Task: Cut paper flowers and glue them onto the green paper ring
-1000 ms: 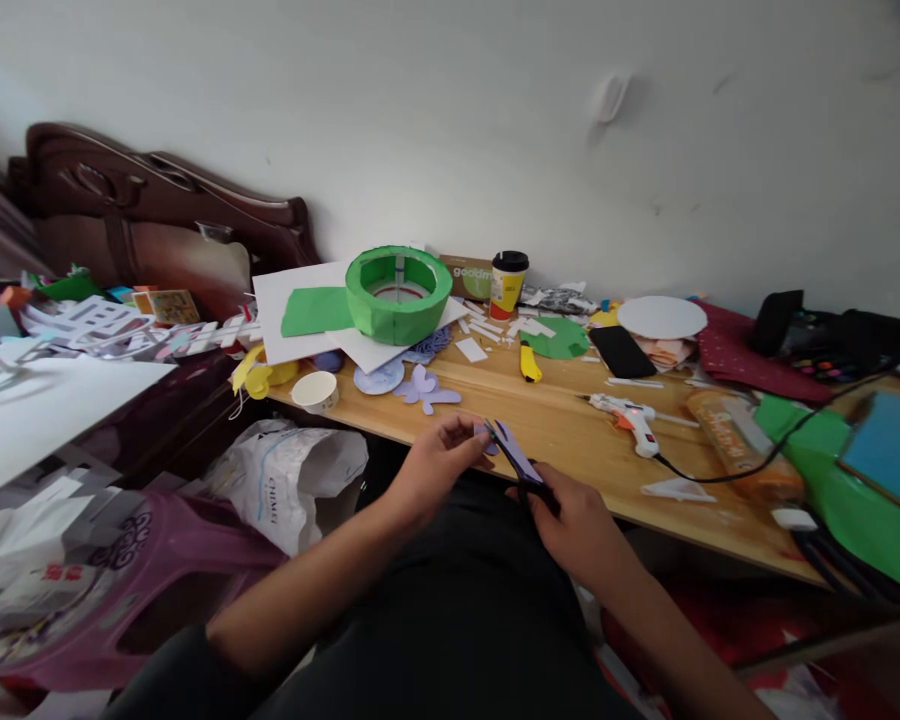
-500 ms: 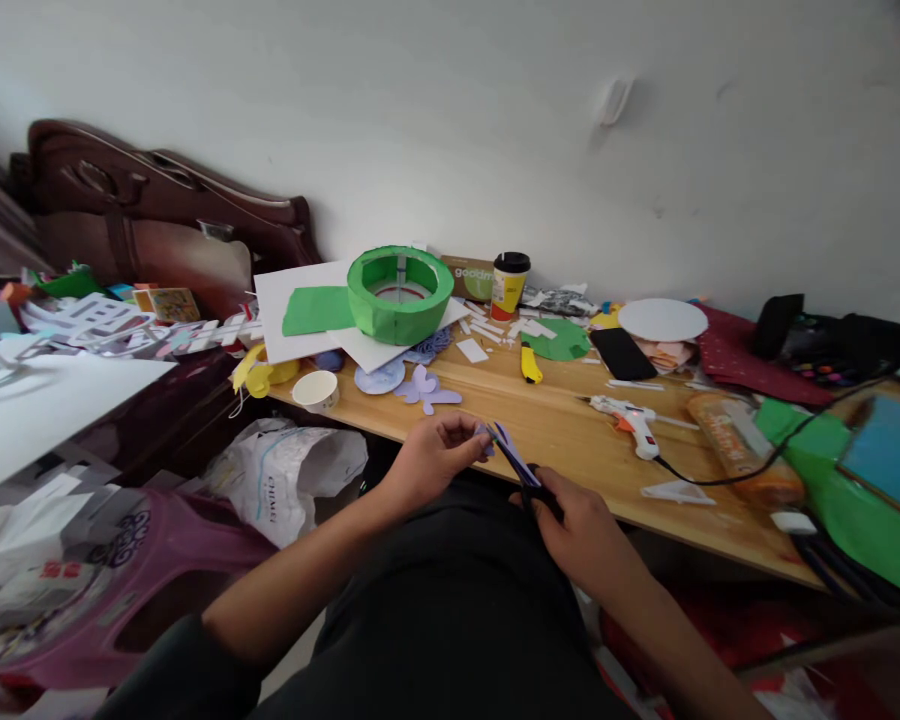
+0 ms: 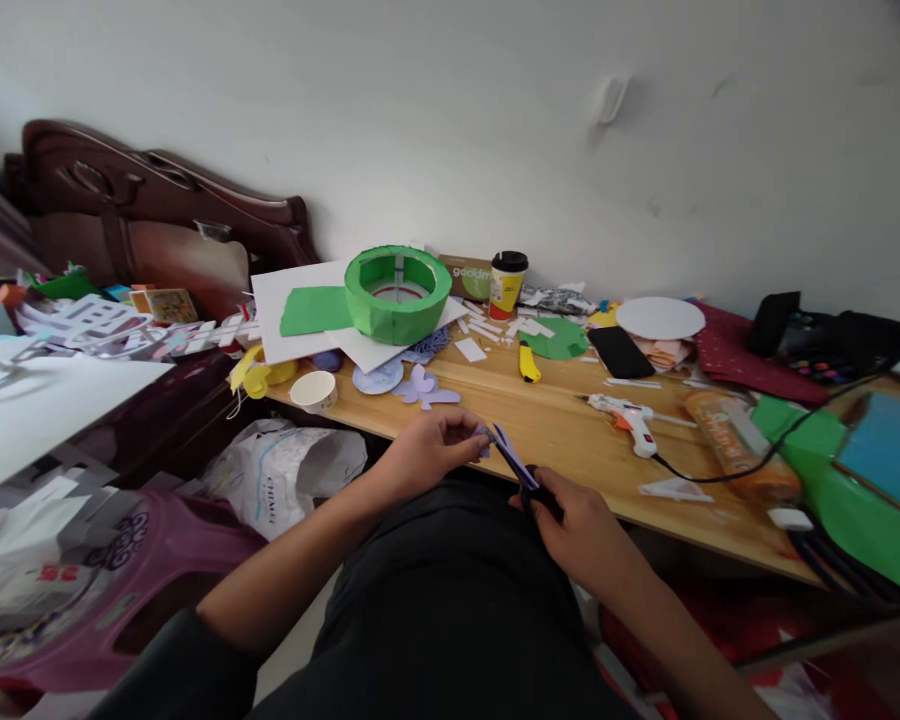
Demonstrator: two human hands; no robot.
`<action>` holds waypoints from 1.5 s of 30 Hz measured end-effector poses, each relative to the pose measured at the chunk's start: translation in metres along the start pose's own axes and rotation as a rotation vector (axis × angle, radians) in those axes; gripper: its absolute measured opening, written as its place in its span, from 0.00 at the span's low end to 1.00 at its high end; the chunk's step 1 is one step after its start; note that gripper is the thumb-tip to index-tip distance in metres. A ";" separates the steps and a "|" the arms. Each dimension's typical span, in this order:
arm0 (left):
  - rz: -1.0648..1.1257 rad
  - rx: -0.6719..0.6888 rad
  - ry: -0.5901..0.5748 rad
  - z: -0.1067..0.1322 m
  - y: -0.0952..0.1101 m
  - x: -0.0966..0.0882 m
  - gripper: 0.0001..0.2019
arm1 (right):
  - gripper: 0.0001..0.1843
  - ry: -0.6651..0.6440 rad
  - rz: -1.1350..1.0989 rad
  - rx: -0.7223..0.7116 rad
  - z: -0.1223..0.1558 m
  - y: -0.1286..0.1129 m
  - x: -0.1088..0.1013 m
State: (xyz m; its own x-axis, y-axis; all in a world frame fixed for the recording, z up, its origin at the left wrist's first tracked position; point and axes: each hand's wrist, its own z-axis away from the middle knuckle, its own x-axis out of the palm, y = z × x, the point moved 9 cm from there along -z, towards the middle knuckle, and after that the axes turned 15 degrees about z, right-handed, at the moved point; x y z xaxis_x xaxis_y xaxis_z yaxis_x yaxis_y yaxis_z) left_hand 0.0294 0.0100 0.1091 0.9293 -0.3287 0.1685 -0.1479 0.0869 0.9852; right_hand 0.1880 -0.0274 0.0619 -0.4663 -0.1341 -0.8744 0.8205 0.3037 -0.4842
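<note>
My left hand [image 3: 436, 448] pinches a small purple paper piece [image 3: 484, 446] in front of the table's near edge. Scissors [image 3: 511, 460] with dark handles are in my right hand [image 3: 570, 510], fingers wrapped round the grips. Their blades point up and left, slightly parted, with the tips at the purple paper. How far the paper lies between the blades is hard to tell. Just beyond my left hand lie purple paper cut-outs [image 3: 421, 388] with rounded lobes. A light purple disc [image 3: 378, 377] and a white paper bowl [image 3: 313, 391] sit to their left.
A green ring-shaped box [image 3: 397, 318] stands on white board. Behind are a yellow cup with black lid [image 3: 507, 285] and white scraps. Rightward lie a yellow cutter knife [image 3: 528, 362], a black phone [image 3: 624, 352] and a corded glue gun [image 3: 630, 420]. A white bag [image 3: 270, 480] hangs below the table's left edge.
The view has shifted very slightly. My left hand has moved a little with the purple paper; the scissors stay at it in my right hand.
</note>
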 end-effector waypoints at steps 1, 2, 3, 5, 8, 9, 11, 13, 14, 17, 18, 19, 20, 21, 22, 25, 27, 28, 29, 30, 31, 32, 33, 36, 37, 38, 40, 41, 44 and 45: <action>-0.010 -0.008 -0.008 0.000 0.001 0.000 0.08 | 0.11 -0.001 -0.001 -0.005 0.000 -0.001 0.000; -0.009 -0.012 -0.014 0.000 0.002 0.000 0.08 | 0.12 0.000 -0.003 -0.011 0.000 -0.002 -0.001; 0.014 -0.010 -0.015 0.000 0.002 0.000 0.09 | 0.12 0.004 -0.007 -0.017 0.001 -0.003 -0.001; 0.131 0.005 0.010 0.002 -0.002 0.003 0.11 | 0.13 0.023 -0.018 -0.021 0.001 -0.004 -0.002; 0.449 0.048 0.128 0.007 -0.018 0.006 0.13 | 0.13 0.053 -0.033 -0.014 0.000 -0.004 -0.002; 0.554 0.068 0.166 0.010 -0.025 0.008 0.13 | 0.13 0.056 -0.036 -0.012 0.000 -0.004 -0.002; 0.677 0.116 0.223 0.013 -0.034 0.011 0.12 | 0.13 0.052 -0.042 -0.015 -0.001 -0.005 0.000; 0.676 0.152 0.246 0.015 -0.035 0.012 0.12 | 0.13 0.046 -0.040 -0.022 -0.001 -0.007 0.001; 0.637 0.160 0.248 0.015 -0.034 0.012 0.12 | 0.12 0.045 -0.036 -0.025 0.000 -0.007 0.000; 0.473 0.146 0.247 0.013 -0.025 0.008 0.14 | 0.11 0.046 -0.028 -0.020 0.000 -0.005 -0.001; 0.430 0.136 0.245 0.013 -0.022 0.006 0.15 | 0.11 0.044 -0.029 -0.017 0.001 -0.004 -0.001; 0.398 0.125 0.242 0.012 -0.020 0.005 0.16 | 0.12 0.039 -0.031 -0.014 0.001 -0.003 -0.001; 0.375 0.115 0.236 0.012 -0.017 0.004 0.16 | 0.12 0.033 -0.034 -0.012 0.001 -0.003 0.000; 0.357 0.105 0.229 0.011 -0.016 0.003 0.17 | 0.12 0.026 -0.038 -0.010 0.001 -0.002 0.001; 0.338 0.097 0.219 0.011 -0.014 0.002 0.17 | 0.12 0.019 -0.044 -0.009 0.001 -0.001 0.002; 0.257 0.077 0.167 0.010 -0.009 0.003 0.15 | 0.10 0.013 -0.080 -0.020 0.001 -0.002 0.002; 0.172 0.060 0.131 0.010 -0.005 0.004 0.13 | 0.10 0.020 -0.094 -0.027 0.001 -0.002 0.001; 0.129 0.051 0.119 0.010 -0.004 0.004 0.12 | 0.10 0.022 -0.097 -0.029 0.001 -0.003 0.000; 0.092 0.042 0.112 0.009 -0.002 0.004 0.11 | 0.10 0.021 -0.100 -0.029 0.002 -0.003 0.000; 0.064 0.034 0.108 0.009 -0.001 0.002 0.11 | 0.10 0.019 -0.104 -0.029 0.002 -0.003 0.000; 0.043 0.025 0.102 0.008 0.001 0.001 0.11 | 0.10 0.014 -0.111 -0.029 0.002 -0.004 0.000; 0.027 0.016 0.092 0.008 0.002 0.001 0.10 | 0.10 0.009 -0.119 -0.030 0.002 -0.004 0.000; 0.014 0.007 0.079 0.007 0.003 0.000 0.10 | 0.10 0.006 -0.125 -0.031 0.002 -0.005 -0.001; -0.010 -0.030 0.047 0.004 0.003 0.001 0.10 | 0.11 0.005 -0.125 -0.032 0.002 -0.006 -0.001; 0.005 -0.037 0.046 0.004 0.002 0.001 0.10 | 0.11 0.007 -0.123 -0.031 0.001 -0.005 -0.001; 0.039 -0.038 0.052 0.004 0.000 0.002 0.10 | 0.11 0.012 -0.120 -0.029 0.001 -0.005 -0.002; 0.165 -0.021 0.081 0.004 -0.007 0.003 0.12 | 0.11 0.027 -0.118 -0.024 0.001 -0.004 -0.002; 0.248 -0.004 0.101 0.005 -0.010 0.004 0.13 | 0.11 0.033 -0.116 -0.021 0.001 -0.003 -0.002; 0.416 0.037 0.166 0.008 -0.021 0.005 0.15 | 0.11 0.046 -0.097 -0.017 0.001 -0.003 -0.002; 0.415 0.042 0.175 0.008 -0.022 0.006 0.15 | 0.11 0.051 -0.088 -0.017 0.001 -0.002 -0.002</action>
State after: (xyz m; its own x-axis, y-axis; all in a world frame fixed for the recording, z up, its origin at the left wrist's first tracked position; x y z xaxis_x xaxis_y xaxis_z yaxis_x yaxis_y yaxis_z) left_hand 0.0351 -0.0017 0.0887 0.8309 -0.1102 0.5454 -0.5306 0.1382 0.8363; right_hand 0.1872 -0.0285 0.0649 -0.5532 -0.1133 -0.8253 0.7698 0.3092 -0.5585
